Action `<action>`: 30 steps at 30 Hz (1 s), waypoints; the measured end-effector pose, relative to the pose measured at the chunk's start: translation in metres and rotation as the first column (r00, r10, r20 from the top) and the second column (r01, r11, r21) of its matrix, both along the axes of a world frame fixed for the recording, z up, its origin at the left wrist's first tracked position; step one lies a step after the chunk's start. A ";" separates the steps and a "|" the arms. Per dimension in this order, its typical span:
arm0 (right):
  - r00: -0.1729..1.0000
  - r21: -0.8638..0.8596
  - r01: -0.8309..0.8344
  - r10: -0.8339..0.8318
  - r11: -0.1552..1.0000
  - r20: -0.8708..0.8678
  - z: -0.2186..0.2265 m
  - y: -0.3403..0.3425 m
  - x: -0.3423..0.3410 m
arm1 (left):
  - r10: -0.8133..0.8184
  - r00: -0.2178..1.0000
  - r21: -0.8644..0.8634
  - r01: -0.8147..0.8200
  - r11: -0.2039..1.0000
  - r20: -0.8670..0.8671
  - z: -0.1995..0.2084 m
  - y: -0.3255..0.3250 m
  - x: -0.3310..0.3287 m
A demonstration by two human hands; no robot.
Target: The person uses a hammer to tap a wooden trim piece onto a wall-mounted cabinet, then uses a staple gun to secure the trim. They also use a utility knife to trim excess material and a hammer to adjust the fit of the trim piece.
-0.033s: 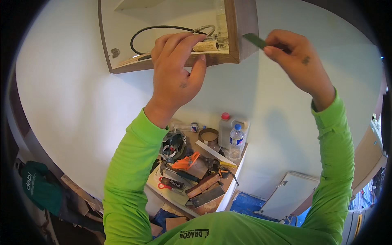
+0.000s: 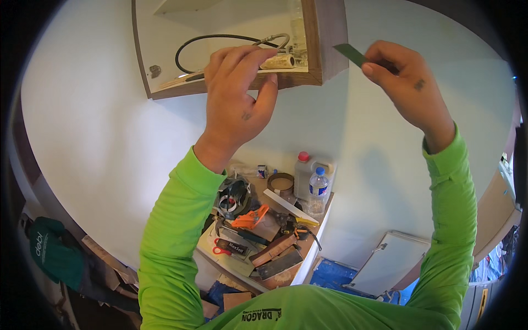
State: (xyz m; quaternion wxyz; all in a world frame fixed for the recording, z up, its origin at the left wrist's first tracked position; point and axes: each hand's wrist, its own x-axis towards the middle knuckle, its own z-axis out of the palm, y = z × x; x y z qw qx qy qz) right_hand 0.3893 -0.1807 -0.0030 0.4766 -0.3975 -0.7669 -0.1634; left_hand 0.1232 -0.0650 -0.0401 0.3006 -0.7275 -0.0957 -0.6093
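Observation:
My left hand [image 2: 236, 102] is raised to the lower front edge of a wood-trimmed wall cabinet [image 2: 286, 81]. Its fingers reach over the edge, apart from the thumb, which lies against the front trim. To the right, my right hand [image 2: 401, 80] pinches a flat dark green strip [image 2: 348, 54] between thumb and fingers. The strip's slanted tip points toward the cabinet's side panel [image 2: 331, 41], and a small gap seems to lie between them. Inside the cabinet are a black and metal hose [image 2: 203, 37] and a pale cylinder [image 2: 278, 62].
Below, a cluttered worktop holds an orange-handled tool [image 2: 251, 216], a hammer [image 2: 242, 234], red scissors [image 2: 220, 250], wood blocks [image 2: 273, 250], a tape roll [image 2: 280, 184], a water bottle [image 2: 317, 192] and a grey jug [image 2: 302, 176]. A person in dark green [image 2: 55, 250] is at far left.
My right hand, with the green strip, has shifted slightly right. My left hand stays at the cabinet edge.

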 end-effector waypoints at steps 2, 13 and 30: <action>0.999 0.001 0.034 -0.034 0.999 -0.022 -0.011 -0.006 0.005 | -0.028 0.998 0.019 0.029 0.999 -0.053 0.001 0.002 0.004; 0.959 -0.185 -0.041 -0.013 0.982 -0.284 -0.121 -0.016 0.039 | 0.047 0.996 0.159 -0.035 0.987 -0.077 -0.012 0.002 0.052; 0.377 -0.342 -0.408 -0.184 0.847 -0.907 -0.332 -0.035 0.098 | -0.398 0.773 -0.385 0.216 0.897 -0.494 -0.154 -0.044 0.087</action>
